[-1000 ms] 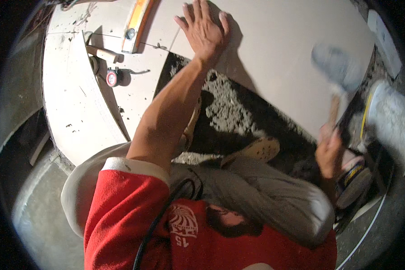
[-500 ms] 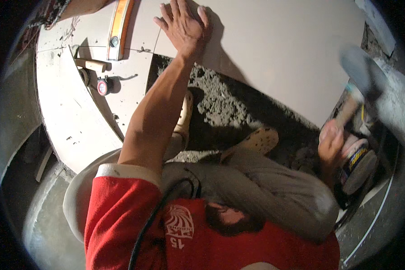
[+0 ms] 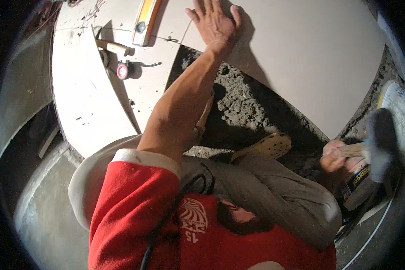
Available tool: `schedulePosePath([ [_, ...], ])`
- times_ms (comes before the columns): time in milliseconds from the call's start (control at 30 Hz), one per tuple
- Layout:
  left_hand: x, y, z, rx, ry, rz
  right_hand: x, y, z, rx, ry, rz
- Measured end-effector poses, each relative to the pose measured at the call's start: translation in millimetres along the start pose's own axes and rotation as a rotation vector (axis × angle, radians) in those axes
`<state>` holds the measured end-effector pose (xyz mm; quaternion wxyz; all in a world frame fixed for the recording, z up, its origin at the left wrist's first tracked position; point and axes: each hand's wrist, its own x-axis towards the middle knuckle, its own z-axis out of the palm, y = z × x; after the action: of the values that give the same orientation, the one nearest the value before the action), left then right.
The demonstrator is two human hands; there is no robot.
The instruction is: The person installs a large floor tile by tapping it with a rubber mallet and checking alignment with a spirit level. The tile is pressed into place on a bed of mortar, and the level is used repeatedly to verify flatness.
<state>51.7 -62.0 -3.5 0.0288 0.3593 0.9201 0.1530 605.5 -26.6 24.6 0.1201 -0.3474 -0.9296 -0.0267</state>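
My left hand (image 3: 215, 28) lies flat with fingers spread on a large pale tile (image 3: 310, 58). At the right, my right hand (image 3: 333, 158) is closed round the wooden handle of a rubber mallet (image 3: 382, 146). The mallet's dark grey head is off to the right of the tile, beside a round container (image 3: 361, 186) with a dark label. Below the tile's near edge is a bed of rough grey mortar (image 3: 240, 101), partly in shadow.
On the tiles at left lie an orange spirit level (image 3: 145, 22), a wooden-handled tool (image 3: 114, 47) and a small round red-and-black device (image 3: 123, 70). A pale curved-looking tile piece (image 3: 83, 85) is nearby. My clog (image 3: 267, 147) rests by the mortar. A white bag (image 3: 398, 101) stands at right.
The mallet has swung from above my right hand down to the right of it, its handle now nearly level. My left hand stays flat on the tile; the whole view has shifted.
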Motion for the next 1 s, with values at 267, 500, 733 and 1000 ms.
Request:
schedulePosePath([
  [267,3.2,-12.7,15.6,-0.153,0.205,0.084,-19.6,-20.4,31.3,0.201,-0.093,0.202],
  [500,18.1,-14.1,18.8,-0.005,0.119,0.229,-16.7,-29.2,32.4,-0.302,0.105,-0.501],
  [733,63.9,4.0,10.6,-0.078,0.050,0.294,58.7,-76.4,20.8,1.008,-0.366,0.701],
  [1000,64.8,6.7,9.5,-0.043,0.019,0.203,192.9,-108.8,26.2,1.306,0.549,1.176],
])
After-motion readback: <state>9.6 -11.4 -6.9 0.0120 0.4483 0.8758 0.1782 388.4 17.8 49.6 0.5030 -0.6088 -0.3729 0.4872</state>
